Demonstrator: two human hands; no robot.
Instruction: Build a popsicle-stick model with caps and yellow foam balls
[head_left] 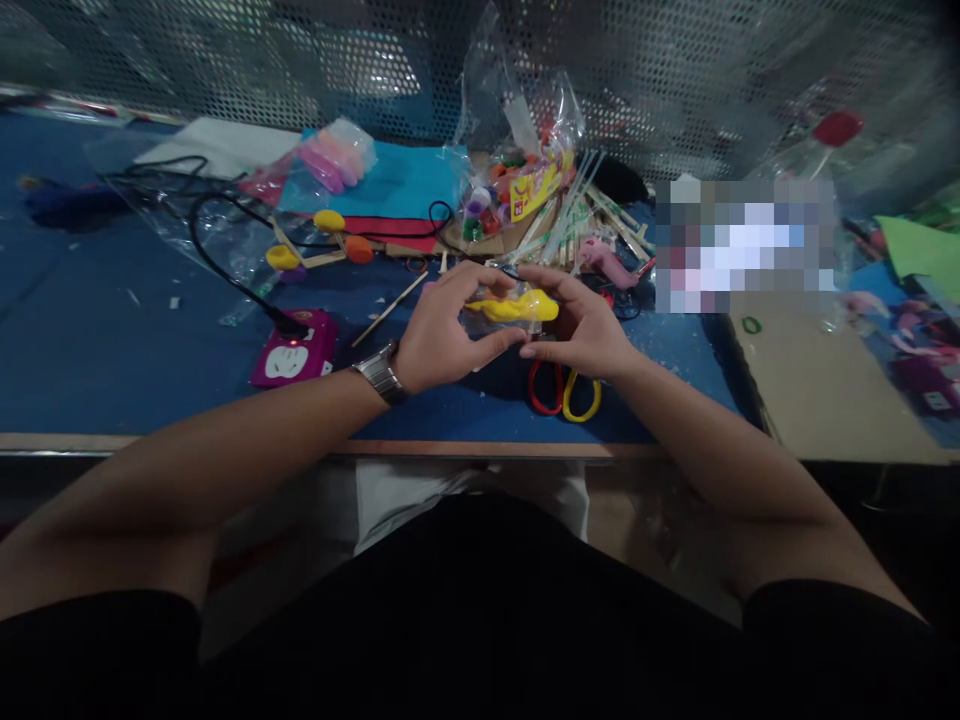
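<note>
Between my two hands is a small clear plastic packet with yellow clay (517, 306) in it, over the blue table near its front edge. My left hand (454, 325), with a metal watch on the wrist, curls around the packet's left side, thumb below and fingers above. On the right side, my right hand (589, 325) wraps it the same way, its thumb tip close to the left thumb. Red and yellow handled scissors (562, 390) lie just under my right hand, their blades hidden. A thin wooden stick (390, 310) rests left of my left hand.
A purple box (295, 348) with a black cable plugged in stands at left. Behind are blue sheets (412, 180), a bag of colored clay (337, 155), wooden sticks, glue sticks and a pink glue gun (609, 263). Cardboard (832, 380) lies at right.
</note>
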